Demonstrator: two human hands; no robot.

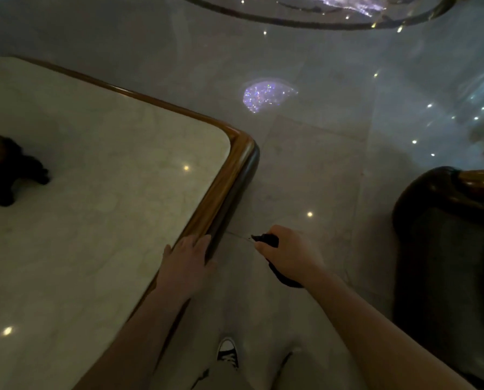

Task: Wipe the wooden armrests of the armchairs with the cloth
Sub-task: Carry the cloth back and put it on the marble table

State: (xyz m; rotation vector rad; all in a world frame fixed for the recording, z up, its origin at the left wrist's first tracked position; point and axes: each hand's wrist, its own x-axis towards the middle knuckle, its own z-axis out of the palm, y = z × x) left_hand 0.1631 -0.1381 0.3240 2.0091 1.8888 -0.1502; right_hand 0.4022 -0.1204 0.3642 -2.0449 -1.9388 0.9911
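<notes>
**Cloth in hand, armchair off to the right**

Here we are beside the table (229, 175), and the right hand (287, 250) is clenched around the dark cloth (277, 273), a tail of it dangling below the wrist. The left hand (188, 258) lies flat and open on the table's wooden edge, gripping nothing. One cloth, one armchair (446, 249) in sight, at the right edge, well apart from both hands. Its wooden armrest (480, 180) shows as a single curved rail, running away toward the far right, and no wiping has begun on it. The cloth hand is clearly the nearer one, so I'd expect a reach rightward and slightly farther off. On the table's left sits one dark ornament (7, 170).
</notes>
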